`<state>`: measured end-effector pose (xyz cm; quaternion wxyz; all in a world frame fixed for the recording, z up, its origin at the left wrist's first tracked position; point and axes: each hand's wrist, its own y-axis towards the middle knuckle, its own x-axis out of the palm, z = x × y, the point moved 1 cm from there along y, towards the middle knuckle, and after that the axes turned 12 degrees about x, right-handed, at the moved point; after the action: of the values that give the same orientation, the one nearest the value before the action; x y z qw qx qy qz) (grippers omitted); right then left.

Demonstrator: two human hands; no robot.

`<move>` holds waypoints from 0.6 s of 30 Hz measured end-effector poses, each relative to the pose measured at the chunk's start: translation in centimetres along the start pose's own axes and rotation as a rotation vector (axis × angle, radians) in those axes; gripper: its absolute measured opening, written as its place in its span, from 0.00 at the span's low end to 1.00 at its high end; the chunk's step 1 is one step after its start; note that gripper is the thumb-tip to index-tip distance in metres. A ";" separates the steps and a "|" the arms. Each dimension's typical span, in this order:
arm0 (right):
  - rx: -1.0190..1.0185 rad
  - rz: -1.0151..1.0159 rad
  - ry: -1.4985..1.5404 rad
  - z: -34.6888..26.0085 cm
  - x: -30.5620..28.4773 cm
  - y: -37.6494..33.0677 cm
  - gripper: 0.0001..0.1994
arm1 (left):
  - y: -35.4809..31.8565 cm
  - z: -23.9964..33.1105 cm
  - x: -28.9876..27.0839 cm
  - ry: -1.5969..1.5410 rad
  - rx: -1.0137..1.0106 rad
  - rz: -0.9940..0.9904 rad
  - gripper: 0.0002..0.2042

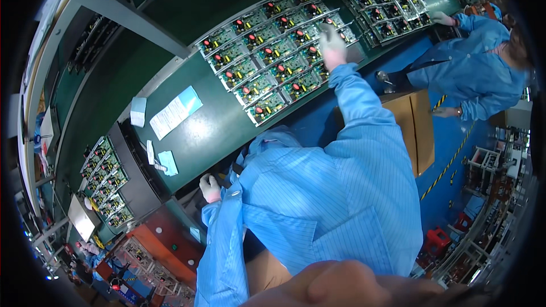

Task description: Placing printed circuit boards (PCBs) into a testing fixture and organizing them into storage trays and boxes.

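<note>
My right hand [334, 51], in a white glove, reaches over the right side of a panel of green circuit boards [267, 52]. Its fingers are closed around a small greyish thing at their tips, too blurred to name. The boards stand in several slanting rows on the green bench, split by metal strips, each with a red round part. My left hand [210, 189], also gloved, is low beside the near bench edge. Its fingers are loosely bent and a little apart, with nothing visible in them.
Papers [176, 112] and a light blue packet [167, 162] lie on the green bench [227, 139]. More boards [387, 5] stand at the far right, others [106, 182] at the left. A co-worker [478, 62] stands at the right by a cardboard box [408, 131].
</note>
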<state>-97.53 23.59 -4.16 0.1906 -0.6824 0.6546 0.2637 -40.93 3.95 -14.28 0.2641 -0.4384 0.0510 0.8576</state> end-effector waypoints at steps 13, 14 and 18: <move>-0.088 -1.059 0.335 -11.3 12.0 -27.4 0.13 | -5.1 -9.7 1.6 -0.083 -0.213 0.078 0.15; -0.124 -1.140 0.211 -11.4 12.7 -30.0 0.13 | -5.7 -11.1 2.1 -0.141 -0.231 0.087 0.16; -0.414 -1.407 0.036 -12.2 13.8 -35.3 0.13 | -8.4 -14.4 3.2 -0.270 -0.324 0.112 0.16</move>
<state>-61.07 7.80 -5.95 0.1713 -0.9675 0.0015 0.1862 -27.80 7.84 -24.33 0.1467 -0.3526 -0.0989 0.9189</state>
